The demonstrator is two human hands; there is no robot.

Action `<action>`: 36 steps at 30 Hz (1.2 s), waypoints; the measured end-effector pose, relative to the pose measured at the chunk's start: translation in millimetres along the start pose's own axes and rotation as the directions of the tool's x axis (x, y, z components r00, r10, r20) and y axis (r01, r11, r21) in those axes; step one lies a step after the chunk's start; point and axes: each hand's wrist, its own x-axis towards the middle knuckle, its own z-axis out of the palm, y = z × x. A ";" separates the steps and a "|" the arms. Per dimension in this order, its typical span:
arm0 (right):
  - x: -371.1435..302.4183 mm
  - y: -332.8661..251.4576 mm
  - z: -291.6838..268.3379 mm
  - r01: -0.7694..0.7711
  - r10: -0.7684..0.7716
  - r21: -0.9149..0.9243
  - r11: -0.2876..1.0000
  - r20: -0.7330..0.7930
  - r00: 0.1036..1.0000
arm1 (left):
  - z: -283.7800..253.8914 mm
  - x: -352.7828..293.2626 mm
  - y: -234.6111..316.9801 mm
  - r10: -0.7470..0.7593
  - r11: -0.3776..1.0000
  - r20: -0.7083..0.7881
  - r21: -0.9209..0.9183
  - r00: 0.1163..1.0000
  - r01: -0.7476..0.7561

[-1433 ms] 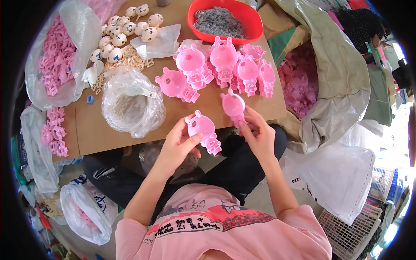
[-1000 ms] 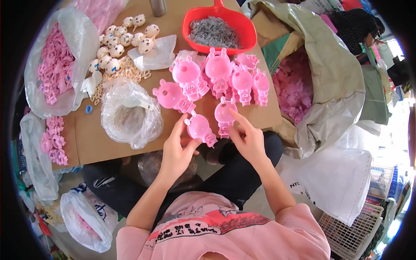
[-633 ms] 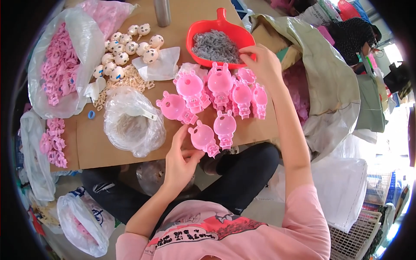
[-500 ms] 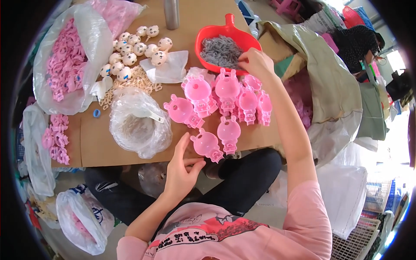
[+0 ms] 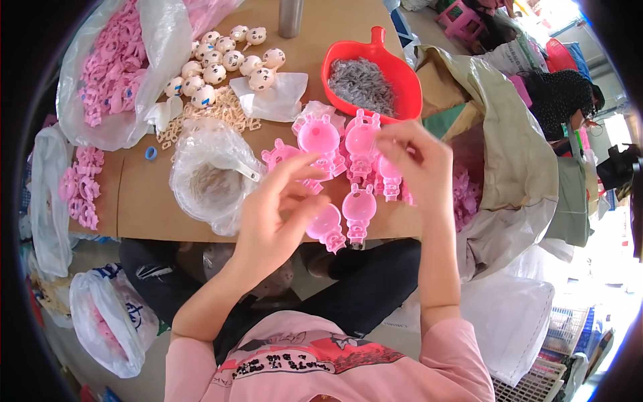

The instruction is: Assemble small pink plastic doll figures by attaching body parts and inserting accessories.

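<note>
At your far left, a clear bag (image 5: 171,63) holds pink parts (image 5: 114,80); more pink pieces (image 5: 82,191) lie at the table's (image 5: 147,218) edge; next come a blue ring (image 5: 151,153), cream balls (image 5: 213,74) and a plastic-wrapped container (image 5: 201,191); your left hand (image 5: 273,218) is half open, thumb and forefinger spread, with nothing visible in it; just beyond its thumb lies one pink shell (image 5: 327,222), partly covered; another shell (image 5: 360,206) lies beside it, below the back cluster (image 5: 319,136); a red scoop (image 5: 406,87) holds grey pieces (image 5: 362,84); your right hand (image 5: 416,157), blurred, bends its fingers over the cluster's right end; you cannot tell whether it grips anything; a sack (image 5: 516,147) stands rightmost.
</note>
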 end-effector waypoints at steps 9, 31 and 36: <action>-58.3 -16.5 23.1 0.267 -0.267 -0.056 0.962 0.009 0.964 | 8.6 3.0 11.8 -0.383 0.828 0.264 -0.326 0.885 0.456; -110.2 8.0 30.9 0.280 -0.284 -0.046 0.959 -0.124 0.951 | 6.3 -22.4 -13.0 -0.315 0.138 0.746 -0.576 0.587 0.806; -115.0 9.4 38.0 0.232 -0.222 0.305 0.924 -0.065 0.973 | 10.1 -27.1 -0.4 -0.409 0.124 0.720 -0.565 0.561 0.816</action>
